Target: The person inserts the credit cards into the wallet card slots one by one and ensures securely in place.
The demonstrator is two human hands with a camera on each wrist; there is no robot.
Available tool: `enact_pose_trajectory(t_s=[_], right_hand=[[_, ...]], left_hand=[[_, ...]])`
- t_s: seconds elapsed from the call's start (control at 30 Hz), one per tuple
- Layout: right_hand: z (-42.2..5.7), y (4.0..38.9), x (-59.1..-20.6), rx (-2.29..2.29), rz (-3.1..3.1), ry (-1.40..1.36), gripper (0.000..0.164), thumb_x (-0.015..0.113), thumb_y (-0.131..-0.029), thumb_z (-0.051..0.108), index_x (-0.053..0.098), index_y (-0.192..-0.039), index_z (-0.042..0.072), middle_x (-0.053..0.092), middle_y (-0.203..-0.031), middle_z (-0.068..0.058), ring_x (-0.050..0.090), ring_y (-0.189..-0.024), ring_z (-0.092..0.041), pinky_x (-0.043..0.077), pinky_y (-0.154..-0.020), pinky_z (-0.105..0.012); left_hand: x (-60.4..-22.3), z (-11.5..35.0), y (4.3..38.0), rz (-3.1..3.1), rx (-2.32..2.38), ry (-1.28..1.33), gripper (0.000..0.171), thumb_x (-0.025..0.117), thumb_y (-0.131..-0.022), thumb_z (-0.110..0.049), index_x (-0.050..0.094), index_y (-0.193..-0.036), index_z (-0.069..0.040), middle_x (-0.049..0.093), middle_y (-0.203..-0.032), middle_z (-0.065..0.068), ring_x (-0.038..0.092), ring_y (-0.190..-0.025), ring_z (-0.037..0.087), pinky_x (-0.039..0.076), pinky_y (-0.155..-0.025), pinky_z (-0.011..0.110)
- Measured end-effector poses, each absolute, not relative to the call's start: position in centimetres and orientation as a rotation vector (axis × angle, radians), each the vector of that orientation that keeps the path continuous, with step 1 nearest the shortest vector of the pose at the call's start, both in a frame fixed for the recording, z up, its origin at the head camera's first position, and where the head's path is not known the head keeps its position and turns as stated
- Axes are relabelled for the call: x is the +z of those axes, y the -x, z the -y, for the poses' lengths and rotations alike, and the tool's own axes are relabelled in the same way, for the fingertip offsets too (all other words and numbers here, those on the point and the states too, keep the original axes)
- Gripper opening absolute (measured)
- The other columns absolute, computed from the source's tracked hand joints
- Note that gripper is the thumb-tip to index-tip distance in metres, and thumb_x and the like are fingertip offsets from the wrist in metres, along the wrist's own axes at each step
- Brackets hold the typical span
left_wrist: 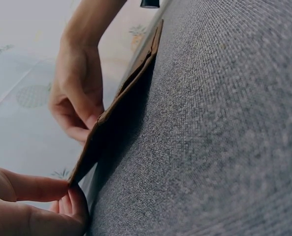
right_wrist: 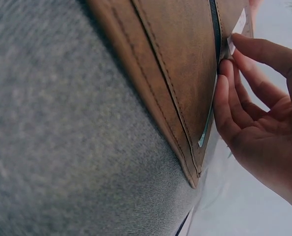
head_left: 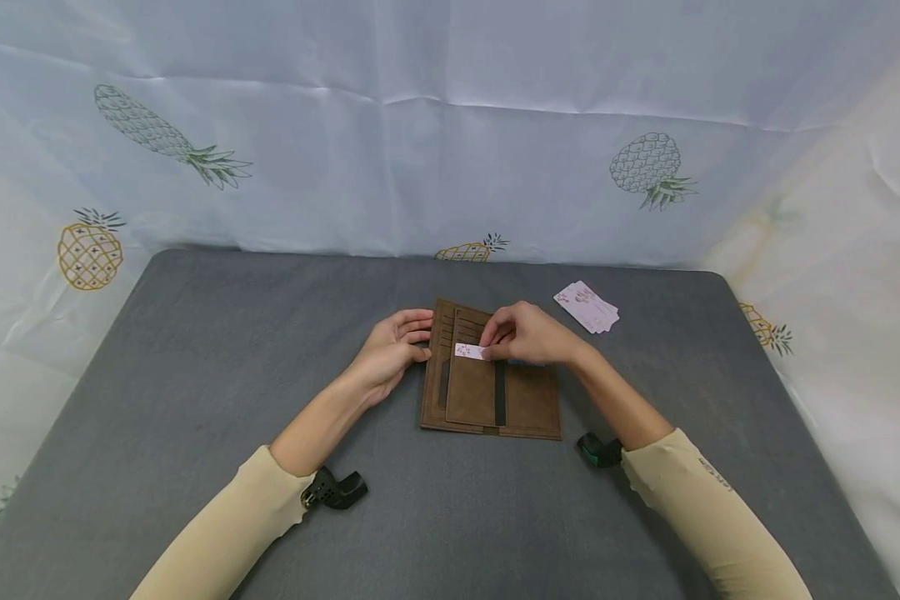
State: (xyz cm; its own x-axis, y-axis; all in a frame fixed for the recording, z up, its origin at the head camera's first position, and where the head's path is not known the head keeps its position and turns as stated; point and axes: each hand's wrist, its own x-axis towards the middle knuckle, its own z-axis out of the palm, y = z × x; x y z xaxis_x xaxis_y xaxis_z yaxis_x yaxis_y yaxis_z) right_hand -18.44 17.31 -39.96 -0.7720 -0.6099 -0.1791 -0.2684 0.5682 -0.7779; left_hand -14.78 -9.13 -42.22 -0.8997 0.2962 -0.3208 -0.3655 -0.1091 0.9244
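Note:
A brown wallet (head_left: 471, 396) lies open on the grey table, with card slots along its upper left part. My left hand (head_left: 393, 350) holds the wallet's left edge; in the left wrist view its thumb and fingers (left_wrist: 42, 189) pinch that edge, lifted slightly off the table. Between the thumb and fingers of my right hand (head_left: 528, 333) is a small white card (head_left: 468, 351) with a pink pattern. The card is over the wallet's middle flap, near a slot. In the right wrist view a pale edge (right_wrist: 203, 135) sticks out of another wallet pocket.
A loose stack of pinkish cards (head_left: 587, 307) lies to the right of the wallet, towards the table's far side. A pineapple-print cloth (head_left: 390, 167) hangs behind the grey table (head_left: 270, 333). Black wrist devices (head_left: 337, 489) sit beside both forearms.

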Motion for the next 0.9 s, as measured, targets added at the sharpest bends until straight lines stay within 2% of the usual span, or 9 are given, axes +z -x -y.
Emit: enact_pose_trajectory(t_s=[0.2, 0.43, 0.6, 0.9], right_hand=[[-17.6, 18.6, -39.7, -1.086, -2.352, 0.731, 0.008, 0.079, -0.098, 0.007, 0.082, -0.103, 0.001, 0.079, -0.11, -0.017, 0.078, -0.092, -0.02, 0.062, -0.08, -0.025], [-18.3, 18.8, -39.1, -1.128, -2.319, 0.727, 0.016, 0.075, -0.1, 0.004, 0.08, -0.114, -0.003, 0.081, -0.113, -0.021, 0.08, -0.102, -0.031, 0.066, -0.089, -0.031], [-18.8, 18.8, -38.7, -1.163, -2.349, 0.663, 0.02, 0.076, -0.1, 0.005, 0.079, -0.118, -0.003, 0.08, -0.117, -0.02, 0.079, -0.106, -0.03, 0.066, -0.093, -0.033], [-20.2, 19.0, -38.2, -1.2, -2.394, 0.58, 0.025, 0.077, -0.1, 0.008, 0.078, -0.124, -0.001, 0.08, -0.12, -0.02, 0.079, -0.106, -0.025, 0.062, -0.088, -0.025]], left_hand=[[-42.2, 9.1, 14.8, -1.739, 2.049, 0.075, 0.072, 0.051, -0.094, 0.025, 0.04, -0.161, 0.0, 0.044, -0.159, 0.018, 0.046, -0.139, 0.027, 0.052, -0.09, 0.019], [-42.3, 9.1, 14.9, -1.732, 2.05, 0.085, 0.071, 0.051, -0.095, 0.025, 0.04, -0.161, 0.0, 0.045, -0.16, 0.017, 0.046, -0.138, 0.026, 0.052, -0.088, 0.017], [-42.3, 9.1, 14.9, -1.731, 2.047, 0.087, 0.071, 0.051, -0.095, 0.025, 0.04, -0.161, 0.0, 0.046, -0.158, 0.016, 0.047, -0.137, 0.025, 0.052, -0.089, 0.018], [-42.3, 9.2, 14.8, -1.726, 2.045, 0.084, 0.071, 0.051, -0.096, 0.024, 0.04, -0.161, -0.001, 0.046, -0.158, 0.015, 0.047, -0.138, 0.024, 0.053, -0.089, 0.018]])
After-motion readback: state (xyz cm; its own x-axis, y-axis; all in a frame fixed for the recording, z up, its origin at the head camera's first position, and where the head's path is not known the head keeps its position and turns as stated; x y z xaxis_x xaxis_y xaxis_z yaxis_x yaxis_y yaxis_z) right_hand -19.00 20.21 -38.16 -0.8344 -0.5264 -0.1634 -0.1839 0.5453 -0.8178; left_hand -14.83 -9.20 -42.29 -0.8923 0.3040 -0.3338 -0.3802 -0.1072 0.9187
